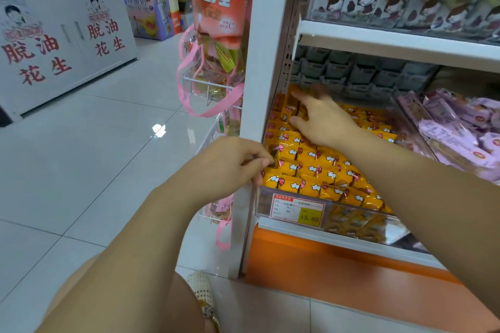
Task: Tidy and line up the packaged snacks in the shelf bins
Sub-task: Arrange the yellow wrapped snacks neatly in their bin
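Yellow snack packets (311, 167), glossy and pillow-shaped: your right grip (322, 119) lies spread on them; your left grip (232, 162) is curled beside one, pinching or not I cannot tell.

Lone head camera is looking forward and down from behind the fingers (303, 97), sitting near; shelf bin (392, 227) lying just beyond them, floor (81, 157) spreading left.

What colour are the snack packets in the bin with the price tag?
Yellow snack packets, each with a white and red mark; head view.
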The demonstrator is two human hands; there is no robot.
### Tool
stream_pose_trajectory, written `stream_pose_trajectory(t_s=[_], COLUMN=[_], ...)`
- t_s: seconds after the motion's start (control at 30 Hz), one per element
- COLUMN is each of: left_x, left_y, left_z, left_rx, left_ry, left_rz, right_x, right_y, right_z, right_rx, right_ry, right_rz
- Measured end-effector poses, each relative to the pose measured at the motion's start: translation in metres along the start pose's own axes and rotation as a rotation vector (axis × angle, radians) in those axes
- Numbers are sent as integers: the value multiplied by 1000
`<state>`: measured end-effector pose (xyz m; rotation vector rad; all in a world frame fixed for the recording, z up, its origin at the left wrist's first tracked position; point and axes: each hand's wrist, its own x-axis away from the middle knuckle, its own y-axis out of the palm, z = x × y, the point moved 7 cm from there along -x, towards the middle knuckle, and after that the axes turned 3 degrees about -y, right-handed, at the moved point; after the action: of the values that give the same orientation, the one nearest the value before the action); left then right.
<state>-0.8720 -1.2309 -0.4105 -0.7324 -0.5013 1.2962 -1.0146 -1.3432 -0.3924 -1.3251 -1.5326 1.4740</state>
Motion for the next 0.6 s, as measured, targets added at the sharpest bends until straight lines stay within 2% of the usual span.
stream_pose_trajectory(t_s=[0.1,0.3,0.37,0.47,0.6], left_x=[0,1,1,2,4], left_y=[0,-1,-1,-2,-6], left_z=[-2,-2,-1,4,14], left_rx=[42,44,35,35,39], left_ry=[-9,-5,-4,19,65], left_rz=[-16,-23,-15,13,81], right_x=[-6,26,42,69,84], right_y=[5,-23,-32,-42,-39], right_z=[7,38,44,46,42], right_rx=[-77,-263,-364,-682,-1031], right_ry=[11,108,106,131,167], right_rz=[17,389,458,472,306])
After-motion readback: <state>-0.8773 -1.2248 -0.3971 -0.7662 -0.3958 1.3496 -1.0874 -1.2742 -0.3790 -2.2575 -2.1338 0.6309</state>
